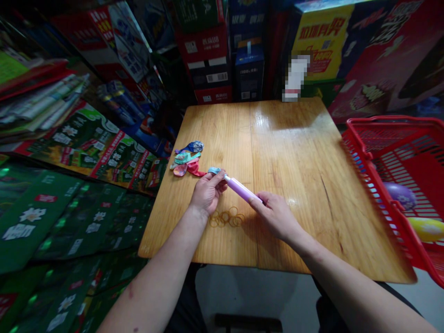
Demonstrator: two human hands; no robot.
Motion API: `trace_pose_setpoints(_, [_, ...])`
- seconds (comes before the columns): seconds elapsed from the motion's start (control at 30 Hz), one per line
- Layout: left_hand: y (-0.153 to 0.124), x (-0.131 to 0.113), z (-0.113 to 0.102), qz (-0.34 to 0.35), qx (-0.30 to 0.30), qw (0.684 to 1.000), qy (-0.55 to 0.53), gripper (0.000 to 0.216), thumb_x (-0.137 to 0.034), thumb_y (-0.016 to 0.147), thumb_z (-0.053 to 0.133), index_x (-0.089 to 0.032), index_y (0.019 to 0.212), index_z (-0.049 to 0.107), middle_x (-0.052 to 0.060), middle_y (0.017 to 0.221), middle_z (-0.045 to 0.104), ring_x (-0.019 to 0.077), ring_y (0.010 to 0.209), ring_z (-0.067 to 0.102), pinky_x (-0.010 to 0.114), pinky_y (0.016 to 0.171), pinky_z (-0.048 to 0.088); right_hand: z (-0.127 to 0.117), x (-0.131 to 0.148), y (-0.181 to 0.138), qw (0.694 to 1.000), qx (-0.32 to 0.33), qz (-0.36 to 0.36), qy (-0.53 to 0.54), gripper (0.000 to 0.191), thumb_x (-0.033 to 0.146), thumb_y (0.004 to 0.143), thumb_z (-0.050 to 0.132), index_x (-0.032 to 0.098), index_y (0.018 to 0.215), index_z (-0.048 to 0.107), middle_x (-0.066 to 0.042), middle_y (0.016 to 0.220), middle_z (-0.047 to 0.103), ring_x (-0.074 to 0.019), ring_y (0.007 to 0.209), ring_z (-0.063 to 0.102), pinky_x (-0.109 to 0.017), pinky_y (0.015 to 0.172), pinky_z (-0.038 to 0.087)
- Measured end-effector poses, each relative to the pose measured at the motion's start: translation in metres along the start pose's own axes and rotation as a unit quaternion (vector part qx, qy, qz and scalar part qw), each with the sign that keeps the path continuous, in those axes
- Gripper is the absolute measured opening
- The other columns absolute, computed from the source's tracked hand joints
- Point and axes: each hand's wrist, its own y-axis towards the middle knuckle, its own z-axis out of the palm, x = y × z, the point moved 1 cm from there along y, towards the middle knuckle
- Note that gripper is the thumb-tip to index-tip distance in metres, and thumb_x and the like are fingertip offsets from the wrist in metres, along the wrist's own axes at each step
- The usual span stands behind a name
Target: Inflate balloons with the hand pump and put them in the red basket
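My right hand (274, 210) is wrapped round the lower end of a purple balloon pump (241, 189) with a white nozzle. My left hand (208, 189) pinches a light blue balloon (214, 170), uninflated, at the tip of that nozzle. Whether the balloon's neck is fully over the nozzle is hidden by my fingers. Left of this hand lie several limp patterned balloons: a dark blue one (194, 147), a green one (183, 158) and a red one (194, 167) among them. A loose cluster of tan rubber bands (227, 217) rests on the wood between my forearms.
The wooden table (287, 162) reaches from my lap to stacked cartons (208, 55) behind it. At its right edge stands a red basket (367, 185) containing a purple inflated balloon (398, 195) and a yellow one (426, 229). Green drink cases (38, 212) crowd the left side.
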Motion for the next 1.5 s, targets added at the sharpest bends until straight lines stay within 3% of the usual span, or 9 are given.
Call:
trace_pose_setpoints(0.17, [-0.003,0.003,0.002,0.003,0.011,1.000,0.015,0.032,-0.028,0.068,0.093,-0.016,0.088,0.071,0.000,0.082,0.072,0.0097,0.073,0.067,0.020,0.066,0.050,0.000,0.000,-0.001,0.999,-0.023,0.003,-0.034,0.033,0.043,0.094,0.057,0.021,0.069,0.056,0.000,0.060,0.055,-0.0153,0.055,0.049,-0.030,0.054,0.027])
trace_pose_setpoints(0.33, [-0.005,0.001,0.003,-0.030,0.049,0.997,-0.056,0.022,-0.028,0.076,0.086,-0.018,0.090,0.072,0.001,0.085,0.073,0.0123,0.078,0.068,0.025,0.074,0.053,-0.002,0.002,-0.002,1.000,-0.018,-0.009,0.010,0.036,0.045,0.096,0.054,0.021,0.069,0.055,0.000,0.061,0.054,-0.0152,0.057,0.048,-0.030,0.054,0.028])
trace_pose_setpoints(0.5, [-0.009,-0.004,0.002,-0.058,0.107,0.991,-0.057,0.017,-0.021,0.081,0.081,-0.020,0.096,0.073,0.004,0.104,0.076,0.0151,0.091,0.069,0.028,0.080,0.053,-0.004,0.001,0.000,0.999,-0.008,-0.003,0.038,0.038,0.048,0.096,0.053,0.022,0.068,0.051,0.001,0.060,0.050,-0.0149,0.057,0.047,-0.030,0.054,0.027])
trace_pose_setpoints(0.77, [-0.012,-0.011,0.000,-0.056,0.109,0.991,-0.044,0.019,-0.023,0.080,0.080,-0.021,0.098,0.074,0.004,0.105,0.076,0.0158,0.091,0.069,0.027,0.078,0.053,-0.004,0.002,0.000,0.999,0.001,-0.017,0.049,0.038,0.047,0.095,0.053,0.021,0.067,0.052,0.001,0.061,0.051,-0.0147,0.057,0.046,-0.029,0.054,0.027])
trace_pose_setpoints(1.0, [-0.013,-0.018,-0.004,-0.072,0.121,0.989,0.048,0.018,-0.021,0.077,0.085,-0.019,0.092,0.075,0.005,0.099,0.075,0.0154,0.084,0.069,0.025,0.069,0.050,-0.006,0.000,-0.002,0.999,0.010,-0.015,0.050,0.035,0.045,0.095,0.054,0.021,0.070,0.055,0.001,0.062,0.051,-0.0149,0.059,0.047,-0.030,0.055,0.029])
trace_pose_setpoints(1.17, [-0.012,-0.019,-0.003,-0.020,0.092,0.995,0.016,0.021,-0.014,0.075,0.083,-0.021,0.092,0.075,0.003,0.105,0.075,0.0123,0.086,0.066,0.022,0.070,0.048,-0.007,0.002,0.000,0.999,0.016,-0.019,0.043,0.035,0.045,0.095,0.055,0.021,0.070,0.055,0.002,0.061,0.049,-0.0144,0.058,0.046,-0.030,0.054,0.028])
trace_pose_setpoints(1.27, [-0.012,-0.021,-0.002,0.022,0.081,0.996,0.003,0.023,-0.008,0.071,0.083,-0.021,0.087,0.073,0.000,0.096,0.073,0.0110,0.083,0.065,0.021,0.069,0.047,-0.006,0.003,0.000,0.999,0.006,-0.018,0.031,0.036,0.045,0.095,0.055,0.021,0.068,0.054,0.002,0.061,0.050,-0.0143,0.058,0.046,-0.030,0.054,0.028])
trace_pose_setpoints(1.5, [-0.010,-0.021,-0.004,-0.014,0.086,0.995,-0.043,0.023,-0.015,0.074,0.085,-0.019,0.093,0.073,-0.003,0.086,0.069,0.0082,0.073,0.064,0.021,0.067,0.051,-0.003,0.001,-0.001,1.000,0.000,-0.020,0.021,0.032,0.043,0.094,0.058,0.020,0.072,0.060,0.002,0.062,0.053,-0.0141,0.058,0.048,-0.029,0.054,0.029])
